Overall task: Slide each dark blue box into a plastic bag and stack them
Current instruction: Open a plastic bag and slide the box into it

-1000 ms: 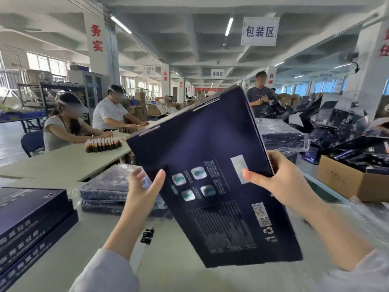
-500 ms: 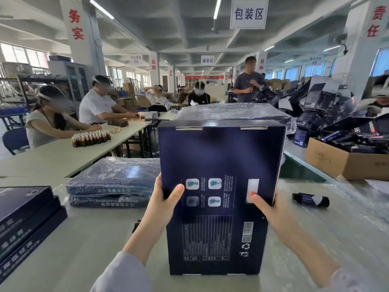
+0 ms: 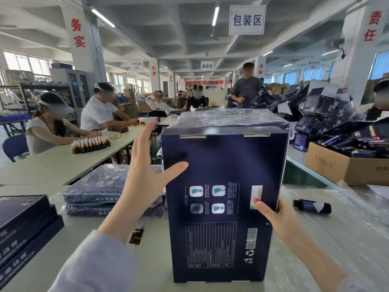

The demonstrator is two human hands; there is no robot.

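A dark blue box (image 3: 223, 165) stands upright on its short end in front of me, printed back face toward me. My right hand (image 3: 271, 211) grips its right edge, thumb on the white label. My left hand (image 3: 145, 173) is off the box, fingers spread, just left of its left edge, thumb tip against the face. Two bagged boxes (image 3: 99, 188) lie stacked to the left. A taller bagged stack (image 3: 231, 118) rises behind the held box. Unbagged dark blue boxes (image 3: 23, 224) are piled at the far left. Clear plastic bags (image 3: 347, 228) cover the table on the right.
A small dark bottle (image 3: 311, 206) lies right of the box, and black binder clips (image 3: 136, 236) sit near my left wrist. A cardboard carton (image 3: 341, 167) of dark packaging stands at the right. Several people work at the neighbouring table (image 3: 52, 163) with brown vials (image 3: 90, 143).
The box went from tilted in both hands to standing upright on the table. My left hand has let go of its left edge and lifted with fingers spread.
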